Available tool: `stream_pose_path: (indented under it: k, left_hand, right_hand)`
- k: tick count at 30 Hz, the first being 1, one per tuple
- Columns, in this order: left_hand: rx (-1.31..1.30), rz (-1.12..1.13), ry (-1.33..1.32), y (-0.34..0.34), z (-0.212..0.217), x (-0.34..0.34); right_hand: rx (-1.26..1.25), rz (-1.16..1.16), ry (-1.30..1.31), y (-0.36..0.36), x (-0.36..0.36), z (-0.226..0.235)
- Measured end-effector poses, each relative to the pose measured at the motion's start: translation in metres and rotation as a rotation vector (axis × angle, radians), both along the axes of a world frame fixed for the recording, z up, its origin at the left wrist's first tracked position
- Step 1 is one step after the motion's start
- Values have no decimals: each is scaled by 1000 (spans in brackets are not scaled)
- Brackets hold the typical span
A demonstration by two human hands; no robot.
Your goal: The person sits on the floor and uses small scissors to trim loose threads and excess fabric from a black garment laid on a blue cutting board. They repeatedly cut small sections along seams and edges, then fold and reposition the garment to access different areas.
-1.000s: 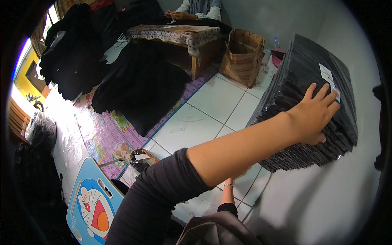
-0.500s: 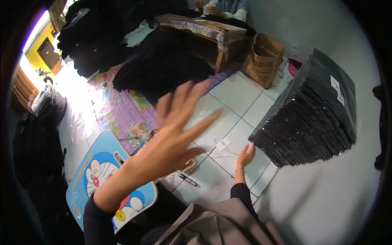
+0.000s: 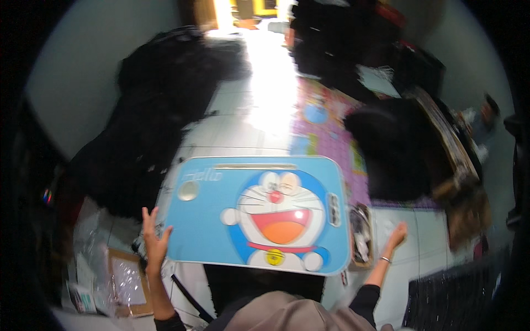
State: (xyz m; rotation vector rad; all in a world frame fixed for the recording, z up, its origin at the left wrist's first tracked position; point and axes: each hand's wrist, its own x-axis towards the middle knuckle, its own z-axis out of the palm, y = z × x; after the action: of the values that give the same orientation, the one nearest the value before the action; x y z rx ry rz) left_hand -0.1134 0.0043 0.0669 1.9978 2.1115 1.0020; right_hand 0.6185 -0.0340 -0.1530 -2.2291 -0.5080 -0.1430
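Flanking the desk (image 3: 201, 237), my splayed left hand (image 3: 155, 243) could knock it askew; my right hand (image 3: 396, 237): blurred, grip unclear.

Smooth glossy blue tabletop (image 3: 201, 229), matt black cloth heap (image 3: 386, 157), shiny white floor tiles (image 3: 215, 132), crinkled clear plastic (image 3: 91, 240)

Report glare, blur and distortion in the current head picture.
Head view: glare whites out the floor at top centre; head view: blur softens the right hand and the person at right; head view: the blue table is clearer, and fisheye darkness rounds the corners.
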Motion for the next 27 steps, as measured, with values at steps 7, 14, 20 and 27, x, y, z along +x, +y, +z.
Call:
stream_pose_path:
  k: [7, 14, 20, 27]
  left_hand:
    - [107, 167, -510, 22, -14, -91]
    - [986, 501, -487, 125, 48, -293]
    - [390, 585, -1062, 203, 110, -407]
    - [227, 1118, -283, 261, 123, -391]
  right_hand:
    - [235, 929, -43, 161, -197, 165]
    - [-250, 1392, -385, 185, -400, 136]
    - [-233, 1343, -403, 179, -424, 132]
    - [-195, 1325, -410, 179, -430, 133]
